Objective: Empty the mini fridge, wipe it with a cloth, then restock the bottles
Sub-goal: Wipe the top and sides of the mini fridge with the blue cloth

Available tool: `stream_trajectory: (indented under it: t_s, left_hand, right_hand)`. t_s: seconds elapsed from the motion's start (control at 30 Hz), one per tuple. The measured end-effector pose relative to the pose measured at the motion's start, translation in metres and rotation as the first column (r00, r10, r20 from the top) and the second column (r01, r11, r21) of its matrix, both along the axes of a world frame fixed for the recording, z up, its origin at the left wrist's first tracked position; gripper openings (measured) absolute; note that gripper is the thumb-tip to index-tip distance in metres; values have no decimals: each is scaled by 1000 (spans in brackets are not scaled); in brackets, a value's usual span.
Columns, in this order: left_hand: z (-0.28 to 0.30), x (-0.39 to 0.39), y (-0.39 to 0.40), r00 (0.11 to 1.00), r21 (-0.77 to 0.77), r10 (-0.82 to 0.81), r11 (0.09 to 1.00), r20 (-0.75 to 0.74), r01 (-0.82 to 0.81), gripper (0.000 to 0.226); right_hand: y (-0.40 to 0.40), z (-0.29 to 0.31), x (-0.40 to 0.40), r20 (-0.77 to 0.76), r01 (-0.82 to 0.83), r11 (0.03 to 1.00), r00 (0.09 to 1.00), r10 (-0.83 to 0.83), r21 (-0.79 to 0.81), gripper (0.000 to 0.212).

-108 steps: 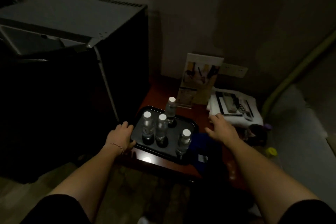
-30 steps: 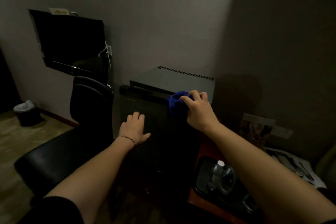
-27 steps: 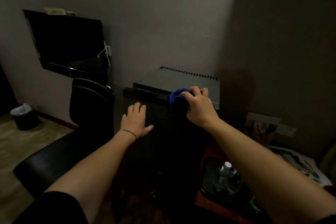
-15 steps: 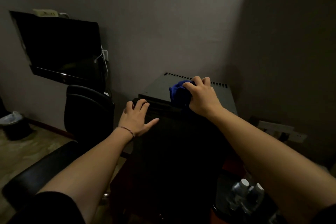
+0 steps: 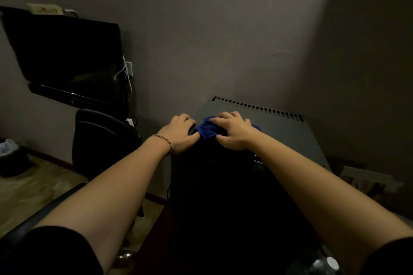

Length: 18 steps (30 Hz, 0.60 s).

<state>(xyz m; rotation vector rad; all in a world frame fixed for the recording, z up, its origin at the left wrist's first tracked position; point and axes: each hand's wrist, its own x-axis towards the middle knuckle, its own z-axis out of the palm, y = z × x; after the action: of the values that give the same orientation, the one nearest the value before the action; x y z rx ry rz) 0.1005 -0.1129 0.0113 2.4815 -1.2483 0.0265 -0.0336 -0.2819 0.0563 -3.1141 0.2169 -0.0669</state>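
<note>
Both hands sit on the near left corner of the mini fridge (image 5: 268,127), on its grey top. The right hand (image 5: 234,133) lies over the bunched blue cloth (image 5: 206,130), with its fingers spread and bent down and its thumb tucked in, so it clamps the cloth against the fridge. I think it presses like this so the cloth can rub the top clean. The left hand (image 5: 181,133) is just beside the cloth, fingers close together and curled over the edge, likely to hold the fridge steady. The cloth is a crumpled lump, a bit longer from left to right. The fridge top runs away from us, vent slots (image 5: 257,107) along its far edge. A bottle cap (image 5: 330,262) shows near, low right.
</note>
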Motion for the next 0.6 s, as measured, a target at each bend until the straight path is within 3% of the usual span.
stream_trajectory:
  t_s: [0.07, 0.2, 0.4, 0.6]
  left_hand:
    - [6, 20, -8, 991, -5, -13, 1000, -131, 12, 71]
    - [2, 43, -24, 967, -7, -76, 997, -242, 76, 56]
    - [-9, 63, -40, 888, -77, -184, 983, -422, 167, 52]
    - [-30, 79, -48, 712, -249, -161, 968, -683, -20, 71]
  right_hand:
    - [-2, -7, 8, -18, 9, 999, 1000, -9, -33, 58]
    - [-3, -15, 14, -25, 0, 996, 1000, -2, -86, 62]
    - [-3, -15, 32, -20, 56, 996, 998, -58, -75, 80]
    - [-15, -17, 50, -33, 33, 997, 999, -35, -63, 66]
